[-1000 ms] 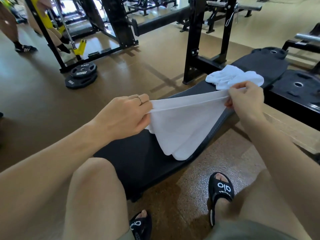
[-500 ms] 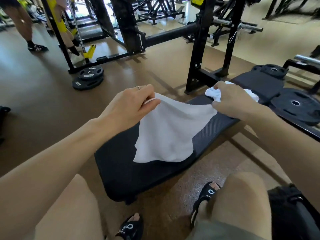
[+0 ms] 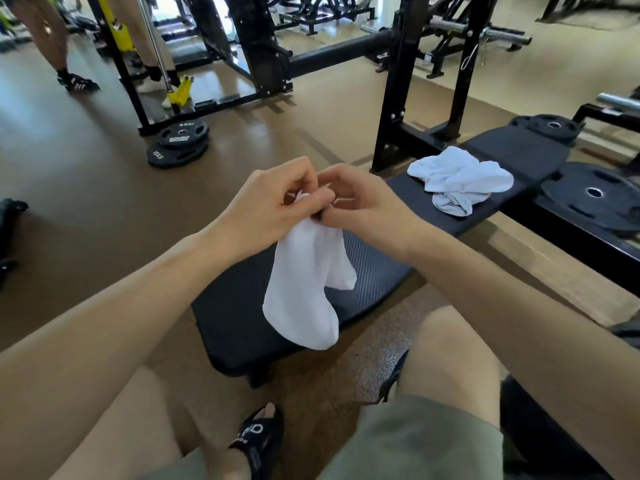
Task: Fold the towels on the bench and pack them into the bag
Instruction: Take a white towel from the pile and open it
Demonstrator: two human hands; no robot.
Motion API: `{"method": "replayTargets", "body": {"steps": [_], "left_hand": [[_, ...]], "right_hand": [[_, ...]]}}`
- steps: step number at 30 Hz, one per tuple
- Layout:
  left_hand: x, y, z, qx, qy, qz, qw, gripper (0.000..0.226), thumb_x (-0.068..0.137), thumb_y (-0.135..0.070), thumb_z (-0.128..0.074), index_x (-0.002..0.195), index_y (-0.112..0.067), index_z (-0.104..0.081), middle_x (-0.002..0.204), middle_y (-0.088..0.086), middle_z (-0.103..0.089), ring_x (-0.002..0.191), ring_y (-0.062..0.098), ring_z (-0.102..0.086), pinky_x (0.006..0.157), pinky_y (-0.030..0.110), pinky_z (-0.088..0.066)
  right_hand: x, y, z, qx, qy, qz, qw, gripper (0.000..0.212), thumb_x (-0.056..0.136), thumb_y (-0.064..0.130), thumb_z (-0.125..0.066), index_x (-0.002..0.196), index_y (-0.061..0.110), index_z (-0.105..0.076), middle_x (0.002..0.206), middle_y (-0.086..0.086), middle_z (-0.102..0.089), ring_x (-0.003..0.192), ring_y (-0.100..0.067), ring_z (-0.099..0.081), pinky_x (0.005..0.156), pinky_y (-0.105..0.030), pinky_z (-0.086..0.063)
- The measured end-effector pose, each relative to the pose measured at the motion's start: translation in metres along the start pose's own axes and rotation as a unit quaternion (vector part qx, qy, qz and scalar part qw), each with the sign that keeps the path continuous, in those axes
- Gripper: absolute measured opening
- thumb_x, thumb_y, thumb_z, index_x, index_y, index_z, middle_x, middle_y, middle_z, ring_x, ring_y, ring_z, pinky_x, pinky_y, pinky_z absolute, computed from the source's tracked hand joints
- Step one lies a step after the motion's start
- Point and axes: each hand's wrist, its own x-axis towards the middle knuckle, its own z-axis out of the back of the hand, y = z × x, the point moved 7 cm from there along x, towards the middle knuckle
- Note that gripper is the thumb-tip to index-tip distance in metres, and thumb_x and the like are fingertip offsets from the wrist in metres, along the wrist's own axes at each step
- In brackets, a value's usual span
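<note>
Hanging straight down from the touching fingers (image 3: 313,202) of both hands, the towel (image 3: 304,285) is pinched at its top; its long axis runs vertical above the tabletop (image 3: 374,268).

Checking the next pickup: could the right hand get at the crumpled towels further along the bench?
Probably not yet: the right hand pinches the hanging towel with the left hand. Nothing blocks the crumpled towels on the bench.

Two white towels (image 3: 311,271) (image 3: 460,181), one black bench (image 3: 374,271), four weight plates (image 3: 183,133) (image 3: 173,154) (image 3: 550,128) (image 3: 595,197), two hands (image 3: 266,209) (image 3: 363,206)
</note>
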Motion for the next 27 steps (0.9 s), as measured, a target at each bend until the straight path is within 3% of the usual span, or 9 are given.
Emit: {"method": "replayTargets", "body": {"steps": [3, 7, 9, 12, 17, 21, 24, 27], "left_hand": [[-0.005, -0.005, -0.004, -0.029, 0.022, 0.010, 0.999, 0.014, 0.100, -0.026, -0.064, 0.094, -0.014, -0.059, 0.083, -0.005, -0.065, 0.068, 0.006, -0.057, 0.062, 0.019, -0.044], [-0.012, -0.006, -0.008, -0.084, 0.009, 0.028, 0.996, 0.005, 0.100, -0.017, -0.064, 0.100, -0.012, -0.064, 0.094, 0.000, -0.068, 0.080, 0.013, -0.066, 0.074, 0.030, -0.056], [-0.013, -0.011, -0.011, -0.090, 0.004, 0.018, 0.996, 0.006, 0.099, -0.017, -0.066, 0.099, -0.012, -0.063, 0.092, -0.005, -0.068, 0.077, 0.008, -0.066, 0.071, 0.024, -0.054], [-0.012, -0.016, -0.011, -0.095, 0.006, 0.005, 0.995, 0.006, 0.097, -0.012, -0.069, 0.096, -0.014, -0.063, 0.091, -0.011, -0.066, 0.075, 0.007, -0.066, 0.070, 0.019, -0.050], [-0.006, -0.005, -0.004, -0.109, -0.006, 0.009, 0.994, 0.006, 0.096, -0.014, -0.070, 0.098, -0.011, -0.065, 0.097, -0.001, -0.069, 0.080, 0.016, -0.069, 0.073, 0.023, -0.053], [0.008, 0.004, -0.002, -0.111, 0.054, 0.011, 0.992, 0.009, 0.099, -0.013, -0.065, 0.107, -0.012, -0.064, 0.107, 0.000, -0.069, 0.095, 0.014, -0.070, 0.087, 0.032, -0.059], [0.016, 0.015, -0.001, -0.108, 0.112, 0.029, 0.987, 0.009, 0.100, -0.012, -0.061, 0.108, -0.016, -0.062, 0.108, 0.000, -0.071, 0.101, 0.015, -0.070, 0.092, 0.041, -0.058], [0.022, 0.024, 0.005, -0.104, 0.124, 0.026, 0.987, 0.004, 0.099, -0.012, -0.063, 0.103, -0.013, -0.063, 0.103, 0.002, -0.072, 0.096, 0.017, -0.070, 0.090, 0.043, -0.058]], "right_hand": [[-0.009, 0.002, 0.013, 0.013, -0.025, 0.001, 1.000, 0.026, 0.090, -0.006, -0.063, 0.113, 0.005, -0.066, 0.085, 0.003, -0.067, 0.082, -0.010, -0.061, 0.077, -0.025, -0.050], [-0.024, 0.005, 0.022, 0.000, -0.037, -0.007, 0.999, 0.030, 0.093, -0.007, -0.056, 0.119, 0.006, -0.061, 0.096, -0.007, -0.068, 0.084, -0.009, -0.061, 0.077, -0.018, -0.047], [-0.026, 0.012, 0.021, -0.025, -0.038, 0.002, 0.999, 0.024, 0.095, 0.000, -0.059, 0.116, 0.011, -0.061, 0.100, -0.009, -0.069, 0.086, -0.010, -0.064, 0.079, -0.020, -0.050], [-0.023, 0.019, 0.021, -0.075, -0.062, 0.023, 0.995, 0.009, 0.095, 0.008, -0.063, 0.102, 0.013, -0.063, 0.088, 0.003, -0.068, 0.081, -0.008, -0.062, 0.075, -0.024, -0.049], [-0.012, 0.019, 0.021, -0.150, -0.078, 0.036, 0.985, 0.008, 0.097, 0.014, -0.061, 0.092, 0.019, -0.064, 0.082, 0.007, -0.064, 0.075, -0.007, -0.057, 0.068, -0.022, -0.044], [-0.001, 0.015, 0.020, -0.184, -0.112, 0.015, 0.976, 0.021, 0.101, 0.016, -0.056, 0.087, 0.033, -0.056, 0.077, 0.015, -0.057, 0.065, 0.001, -0.048, 0.061, -0.013, -0.039], [0.008, 0.012, 0.024, -0.158, -0.143, -0.006, 0.977, 0.019, 0.101, 0.018, -0.054, 0.089, 0.032, -0.057, 0.078, 0.014, -0.058, 0.069, -0.004, -0.050, 0.064, -0.021, -0.041], [0.016, 0.009, 0.026, -0.165, -0.137, -0.020, 0.977, 0.018, 0.101, 0.019, -0.055, 0.088, 0.032, -0.056, 0.077, 0.012, -0.056, 0.069, -0.006, -0.048, 0.065, -0.026, -0.040]]}}
